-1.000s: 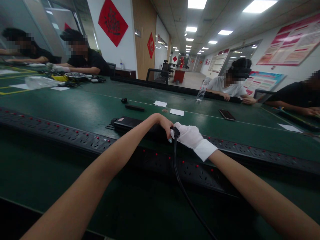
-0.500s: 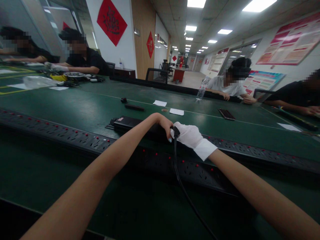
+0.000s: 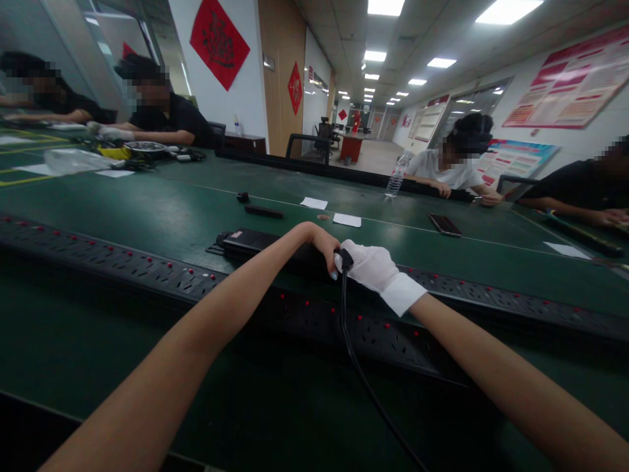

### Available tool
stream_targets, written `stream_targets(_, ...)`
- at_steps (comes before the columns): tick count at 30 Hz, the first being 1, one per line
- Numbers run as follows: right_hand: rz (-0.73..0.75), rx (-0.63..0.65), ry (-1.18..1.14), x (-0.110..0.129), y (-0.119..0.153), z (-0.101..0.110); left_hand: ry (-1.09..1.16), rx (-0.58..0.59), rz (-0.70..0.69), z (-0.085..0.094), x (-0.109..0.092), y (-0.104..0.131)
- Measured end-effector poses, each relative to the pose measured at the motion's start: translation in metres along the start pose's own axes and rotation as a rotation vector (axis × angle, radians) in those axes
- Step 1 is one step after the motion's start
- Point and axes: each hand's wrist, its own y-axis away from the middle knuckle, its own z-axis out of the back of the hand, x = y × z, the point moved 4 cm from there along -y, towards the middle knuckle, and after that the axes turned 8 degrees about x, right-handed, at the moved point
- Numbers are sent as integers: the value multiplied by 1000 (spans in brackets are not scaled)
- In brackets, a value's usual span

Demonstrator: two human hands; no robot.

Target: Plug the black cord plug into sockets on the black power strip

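Observation:
A black plug [image 3: 346,257] sits at my right hand [image 3: 369,265], which wears a white glove and is closed around it. From the plug a black cable [image 3: 361,373] runs down toward the lower right. My left hand [image 3: 326,248], bare and bent at the wrist, meets the glove's fingertips beside the plug. Its thumb points down and its other fingers curl out of sight, so what they grip is hidden. Just below the hands lies a black power strip [image 3: 319,320] with red lights. The black end of another strip [image 3: 246,240] shows behind my left forearm.
More power strips [image 3: 147,265] stretch across the green table [image 3: 147,196]. Farther back are a phone [image 3: 445,224], a water bottle [image 3: 395,176], white paper slips [image 3: 347,219] and a short black bar [image 3: 264,212]. Several people sit around the table's far side.

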Motion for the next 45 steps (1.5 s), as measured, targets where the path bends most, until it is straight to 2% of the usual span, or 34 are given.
stream_targets(45,9,-1,1,-1,0,0,24,20,-14,-1,0,-1)
